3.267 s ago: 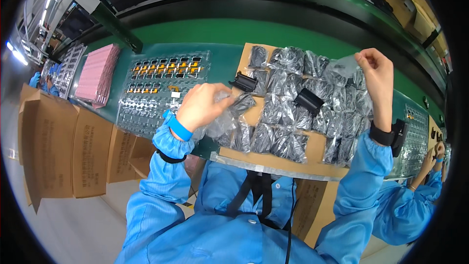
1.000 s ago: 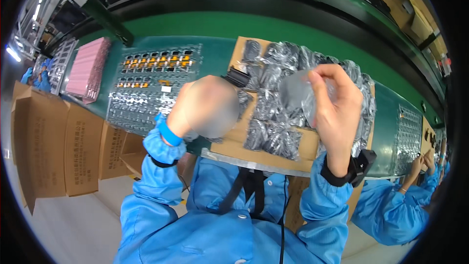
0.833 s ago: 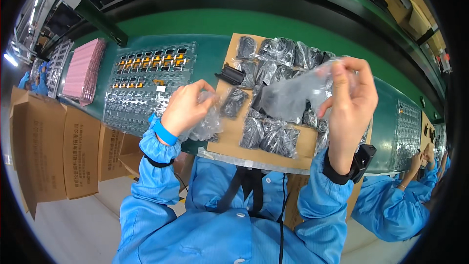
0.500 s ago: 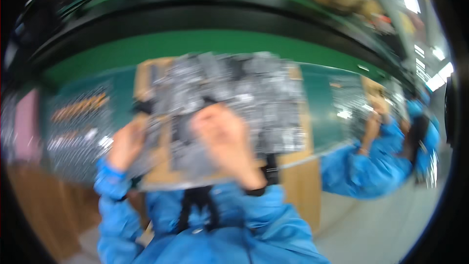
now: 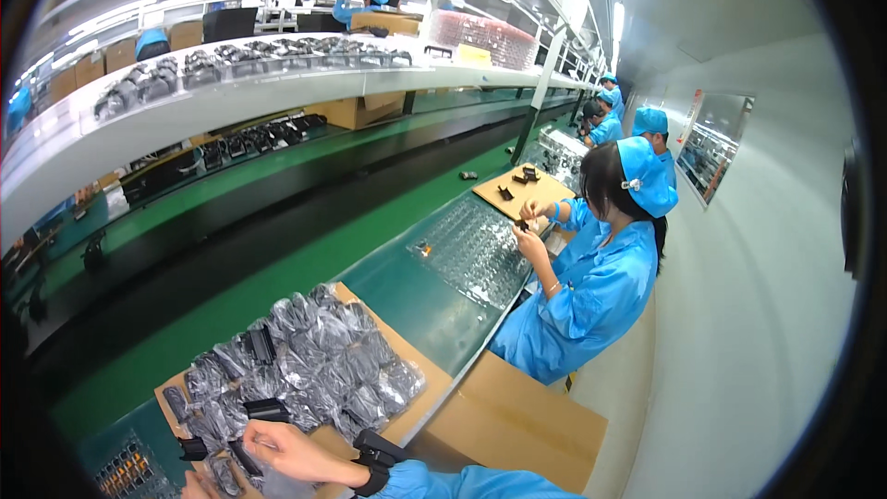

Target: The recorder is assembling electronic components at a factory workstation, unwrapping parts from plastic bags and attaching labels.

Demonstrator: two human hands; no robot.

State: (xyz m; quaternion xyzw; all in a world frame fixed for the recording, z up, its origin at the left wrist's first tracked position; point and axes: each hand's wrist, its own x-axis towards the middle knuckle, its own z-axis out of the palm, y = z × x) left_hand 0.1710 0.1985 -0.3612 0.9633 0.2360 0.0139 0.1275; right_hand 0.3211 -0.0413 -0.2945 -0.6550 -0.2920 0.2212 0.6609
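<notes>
My right hand (image 5: 288, 451) is over the near edge of a cardboard sheet (image 5: 420, 397), its thumb and fingers pinched together; what they hold, if anything, is hidden. Just below it lies a clear plastic bag (image 5: 277, 484), and beside the fingertips is a black plastic part (image 5: 244, 458). My left hand (image 5: 196, 488) is mostly cut off by the lower edge, so its fingers cannot be made out. Right above it is another black plastic part (image 5: 192, 448). Many bagged dark parts (image 5: 323, 351) cover the sheet, with a few unbagged black pieces (image 5: 263, 344) among them.
A tray of small orange-and-black parts (image 5: 129, 471) lies at lower left. Along the green bench a co-worker (image 5: 591, 268) handles a small black part by a clear tray (image 5: 476, 249) and a board (image 5: 527, 189). A cardboard box (image 5: 517, 420) stands to my right; a white shelf (image 5: 277, 83) runs beyond.
The view has swung up and to the right, so my hands and the bagged parts now appear lower left. The line of co-workers has come into view. The earlier frame is blurred.
</notes>
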